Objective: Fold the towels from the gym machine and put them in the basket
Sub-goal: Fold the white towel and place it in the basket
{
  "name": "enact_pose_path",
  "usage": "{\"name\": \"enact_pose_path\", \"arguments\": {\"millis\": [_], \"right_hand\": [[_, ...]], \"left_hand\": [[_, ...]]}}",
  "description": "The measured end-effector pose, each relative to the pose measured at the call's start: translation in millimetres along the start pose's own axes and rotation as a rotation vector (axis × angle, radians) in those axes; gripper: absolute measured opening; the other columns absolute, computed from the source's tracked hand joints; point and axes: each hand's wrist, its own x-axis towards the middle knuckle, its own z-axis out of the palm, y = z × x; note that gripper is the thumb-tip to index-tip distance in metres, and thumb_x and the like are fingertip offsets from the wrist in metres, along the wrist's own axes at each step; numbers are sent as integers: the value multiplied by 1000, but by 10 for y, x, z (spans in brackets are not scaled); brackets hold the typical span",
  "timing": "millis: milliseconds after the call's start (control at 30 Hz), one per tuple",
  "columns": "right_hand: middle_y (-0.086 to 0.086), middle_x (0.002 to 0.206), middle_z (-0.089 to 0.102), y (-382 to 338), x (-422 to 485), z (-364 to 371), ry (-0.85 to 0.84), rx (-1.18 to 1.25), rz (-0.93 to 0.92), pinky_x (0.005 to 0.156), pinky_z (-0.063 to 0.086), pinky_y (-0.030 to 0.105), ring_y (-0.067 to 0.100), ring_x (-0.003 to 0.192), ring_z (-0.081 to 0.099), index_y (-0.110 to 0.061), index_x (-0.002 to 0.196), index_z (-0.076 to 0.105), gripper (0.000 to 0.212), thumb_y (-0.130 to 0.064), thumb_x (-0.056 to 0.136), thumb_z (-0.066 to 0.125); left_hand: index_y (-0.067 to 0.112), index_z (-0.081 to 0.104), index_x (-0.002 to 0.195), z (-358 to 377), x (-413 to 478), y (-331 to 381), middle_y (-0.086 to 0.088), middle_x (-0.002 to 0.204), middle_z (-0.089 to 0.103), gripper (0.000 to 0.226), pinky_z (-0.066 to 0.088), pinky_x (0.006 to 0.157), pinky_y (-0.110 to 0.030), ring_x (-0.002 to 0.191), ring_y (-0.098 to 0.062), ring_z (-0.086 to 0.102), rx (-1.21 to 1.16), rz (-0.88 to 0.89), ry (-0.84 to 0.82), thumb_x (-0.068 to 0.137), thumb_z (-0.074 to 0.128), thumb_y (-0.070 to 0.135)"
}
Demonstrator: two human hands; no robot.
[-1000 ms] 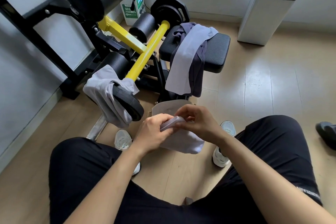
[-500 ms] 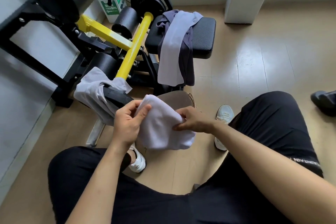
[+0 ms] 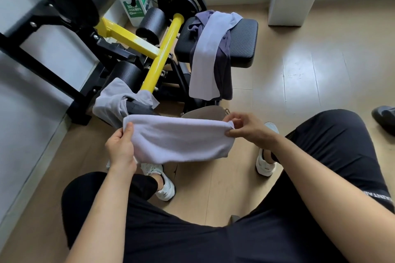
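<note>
Towel folding, head view, one entry. Step in hand: the first fold of a pale towel [image 3: 179,136], stretched level between both hands above the floor and hanging doubled below its top edge.

- Left hand [image 3: 120,147]: grips the towel's left end, thumb on the front face, fingers behind.
- Right hand [image 3: 248,130]: pinches the right end between thumb and forefinger, other fingers loosely raised.
- Basket [image 3: 205,112]: one, beige, just beyond the hands and nearer the right one; only part of its rim shows over the towel, contents hidden.
- Gym machine [image 3: 158,57]: one, farther beyond the hands.

Towels counted, four: one held; one grey towel [image 3: 111,100] draped on the machine's lower end, just beyond the left hand; one lavender towel [image 3: 207,55] over the seat pad [image 3: 241,42], well beyond both hands; one dark purple towel [image 3: 224,70] beneath it.

Next move, judged: bring the two ends together to halve the towel, keeping edges matched, then lower it forward into the basket.
</note>
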Motion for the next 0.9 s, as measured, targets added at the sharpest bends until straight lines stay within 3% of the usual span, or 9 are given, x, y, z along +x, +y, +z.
{"name": "enact_pose_path", "arguments": {"millis": [133, 267, 467, 533, 600, 667, 800, 900], "right_hand": [[22, 106, 68, -226, -85, -125, -28, 268, -64, 82, 61, 45, 32, 93, 70, -6, 126, 62, 38, -3, 89, 71], [16, 94, 65, -352, -148, -178, -22, 273, -96, 71, 59, 37, 33, 87, 63, 3, 109, 59, 27, -5, 86, 72], [2, 69, 51, -323, -103, -174, 156, 240, -169, 55, 53, 29, 16, 61, 56, -11, 88, 44, 32, 4, 87, 71], [2, 72, 58, -298, -83, -163, 199, 215, -172, 59, 53, 28, 16, 65, 58, -7, 91, 47, 26, 4, 89, 70], [10, 88, 70, -272, -72, -147, 206, 205, -141, 68, 57, 30, 19, 78, 67, -3, 108, 57, 21, 1, 91, 69], [15, 99, 73, -242, -51, -136, 212, 194, -99, 77, 60, 34, 22, 89, 70, -10, 116, 65, 26, 1, 92, 67], [12, 89, 72, -209, -10, -146, 278, 91, -52, 75, 62, 36, 24, 86, 70, -5, 98, 70, 9, -3, 97, 61], [13, 94, 66, -165, 10, -153, 301, -33, -1, 73, 60, 46, 25, 88, 66, -11, 98, 60, 16, -26, 102, 54]], "left_hand": [[15, 73, 85, -33, 35, 6, -6, 95, 73, 19, 57, 85, -39, 93, -23, 69, -5, -64, 3, 94, 71, 31], [14, 75, 89, -13, 11, 7, -8, 100, 74, 20, 57, 92, -44, 96, -24, 69, 16, -74, -17, 93, 71, 32], [13, 74, 83, -9, -16, 7, -10, 102, 71, 25, 53, 100, -55, 98, -27, 66, 36, -92, -32, 90, 74, 38], [13, 74, 85, -9, -25, 21, -10, 103, 70, 27, 52, 100, -57, 99, -28, 66, 24, -97, -48, 90, 74, 40], [11, 73, 89, -1, -38, 43, -12, 105, 70, 29, 53, 100, -56, 101, -28, 66, 14, -86, -80, 91, 72, 40], [9, 71, 92, 8, -62, 61, -11, 105, 70, 31, 53, 100, -53, 102, -26, 66, 26, -44, -121, 93, 70, 40], [14, 70, 96, 25, -120, 91, -7, 99, 69, 21, 53, 90, -41, 97, -19, 63, 111, 129, -167, 97, 65, 34], [20, 68, 96, 23, -129, 84, -4, 90, 68, 16, 51, 77, -34, 84, -14, 60, 286, 288, -168, 98, 62, 35]]}}
